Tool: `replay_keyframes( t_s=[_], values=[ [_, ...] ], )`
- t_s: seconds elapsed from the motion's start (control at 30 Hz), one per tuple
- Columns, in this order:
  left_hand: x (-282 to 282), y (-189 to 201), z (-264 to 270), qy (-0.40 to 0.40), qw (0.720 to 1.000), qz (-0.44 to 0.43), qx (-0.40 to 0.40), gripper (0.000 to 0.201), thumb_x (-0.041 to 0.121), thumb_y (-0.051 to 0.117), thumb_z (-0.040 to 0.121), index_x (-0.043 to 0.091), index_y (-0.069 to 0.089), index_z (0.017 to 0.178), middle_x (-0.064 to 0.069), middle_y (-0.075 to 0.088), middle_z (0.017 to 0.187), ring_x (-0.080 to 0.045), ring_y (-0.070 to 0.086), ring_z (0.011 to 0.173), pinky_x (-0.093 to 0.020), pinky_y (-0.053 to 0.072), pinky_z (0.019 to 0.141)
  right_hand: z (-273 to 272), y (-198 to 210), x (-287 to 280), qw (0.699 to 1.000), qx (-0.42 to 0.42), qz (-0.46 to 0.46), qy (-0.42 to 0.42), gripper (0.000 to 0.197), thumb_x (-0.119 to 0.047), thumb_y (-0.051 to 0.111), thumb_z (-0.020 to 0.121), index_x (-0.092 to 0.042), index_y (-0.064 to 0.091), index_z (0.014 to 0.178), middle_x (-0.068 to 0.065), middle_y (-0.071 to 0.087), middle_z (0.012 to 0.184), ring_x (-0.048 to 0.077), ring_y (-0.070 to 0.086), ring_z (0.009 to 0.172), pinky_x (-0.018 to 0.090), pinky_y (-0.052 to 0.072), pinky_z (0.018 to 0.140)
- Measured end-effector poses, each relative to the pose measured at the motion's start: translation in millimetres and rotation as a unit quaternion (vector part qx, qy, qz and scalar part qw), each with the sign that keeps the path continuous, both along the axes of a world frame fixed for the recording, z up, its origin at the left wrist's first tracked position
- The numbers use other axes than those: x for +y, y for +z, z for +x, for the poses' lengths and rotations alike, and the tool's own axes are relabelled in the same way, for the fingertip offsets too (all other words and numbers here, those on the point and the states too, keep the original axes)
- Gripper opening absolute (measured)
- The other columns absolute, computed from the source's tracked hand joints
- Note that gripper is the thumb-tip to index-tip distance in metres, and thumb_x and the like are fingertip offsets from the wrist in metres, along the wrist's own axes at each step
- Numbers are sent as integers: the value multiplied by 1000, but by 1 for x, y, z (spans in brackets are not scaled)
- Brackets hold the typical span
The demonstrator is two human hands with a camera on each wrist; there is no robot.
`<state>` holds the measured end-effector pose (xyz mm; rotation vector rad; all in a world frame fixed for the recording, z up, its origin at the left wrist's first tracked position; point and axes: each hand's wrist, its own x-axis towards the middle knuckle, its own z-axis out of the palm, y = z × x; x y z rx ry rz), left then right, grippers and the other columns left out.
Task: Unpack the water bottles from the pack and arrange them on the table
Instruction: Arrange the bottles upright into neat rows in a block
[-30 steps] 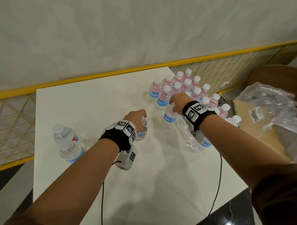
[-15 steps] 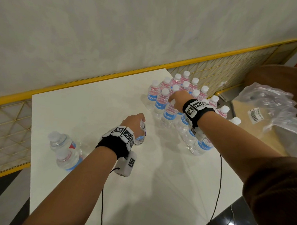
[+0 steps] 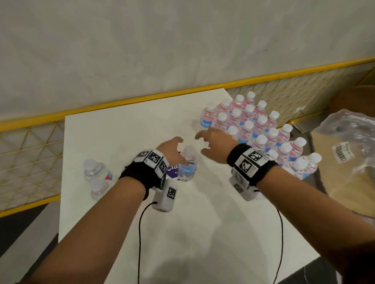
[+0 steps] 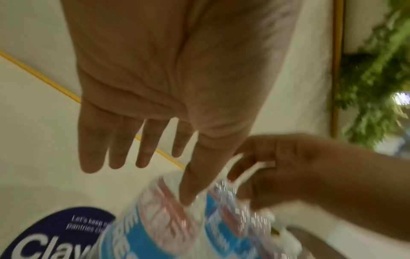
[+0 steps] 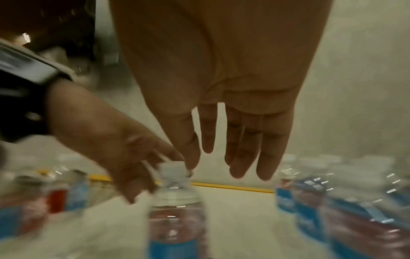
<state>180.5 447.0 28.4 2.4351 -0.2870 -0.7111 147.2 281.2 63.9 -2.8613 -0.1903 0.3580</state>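
Note:
A single water bottle [image 3: 188, 165] with a blue label stands upright on the white table [image 3: 118, 139], between my two hands. My left hand [image 3: 171, 148] hovers just left of its neck with the fingers straight; in the left wrist view the thumb touches the bottle [image 4: 177, 219] near its top. My right hand [image 3: 200, 143] is spread open just right of the cap, holding nothing. Its thumb tip is close to the cap of the bottle [image 5: 175, 210]. A tight cluster of several capped bottles [image 3: 259, 127] stands at the table's far right corner.
Two more bottles [image 3: 95, 170] stand at the table's left edge. A round blue sticker [image 3: 172, 170] lies under my left wrist. Crumpled clear pack wrap [image 3: 352, 143] lies off the table to the right. Yellow mesh railing [image 3: 22, 157] borders the left and far sides.
My left hand has let go of the single bottle and opened. My right hand has left the bottle cluster and moved left toward the single bottle.

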Motion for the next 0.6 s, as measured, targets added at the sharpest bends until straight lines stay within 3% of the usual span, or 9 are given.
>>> replay_keyframes(
  t_s=[0.07,0.13,0.2,0.27,0.33,0.43,0.5,0.6],
  values=[
    [22,8,9,90,993,-54,-55,52,10,62,84,17,47,133,-10,51,134,-27,52,121,-29,41,97,-11,-6,19,998,28,37,36,46,-26,56,90,-21,44,135,11,49,125,28,54,109,35,45,91],
    [51,15,19,177,972,-53,-142,40,8,57,83,17,57,122,-9,55,129,-29,55,117,-31,43,96,-17,-15,31,997,42,40,47,48,-30,57,90,-23,44,135,11,47,124,30,55,108,34,44,90],
    [80,20,28,271,946,-5,-179,35,10,55,82,21,62,114,-12,56,127,-33,56,113,-34,45,95,-20,-20,38,998,39,27,38,48,-29,57,89,-23,43,135,11,44,123,32,57,104,33,45,85],
    [113,23,32,310,932,103,-157,34,17,57,81,26,60,114,-15,50,131,-39,52,116,-42,44,100,-21,-21,40,999,11,29,10,59,-25,59,88,-24,32,140,12,42,124,33,59,100,34,48,81],
    [144,15,35,268,939,194,-99,46,26,62,77,25,54,122,-15,43,137,-40,45,123,-49,39,105,-19,-19,41,999,-15,32,-18,70,-23,60,88,-27,20,146,13,38,127,34,60,98,38,52,82],
    [166,4,30,103,940,324,-41,67,23,71,72,28,47,134,-6,35,147,-29,37,135,-41,35,111,-12,-20,40,1000,30,3,0,61,-26,54,92,-24,27,146,13,37,132,34,55,109,39,48,92],
    [166,14,14,32,926,377,-17,63,12,66,80,27,43,137,-3,37,148,-24,40,133,-33,36,109,-12,-21,37,998,57,-9,4,49,-26,50,94,-19,37,141,13,43,131,33,52,115,38,45,95],
    [167,17,1,-23,912,409,-8,52,17,53,92,26,37,141,-1,33,151,-22,35,137,-30,31,109,-17,-23,29,999,38,-14,-7,39,-24,50,94,-13,47,131,13,50,123,32,52,113,36,43,91]
  ],
)
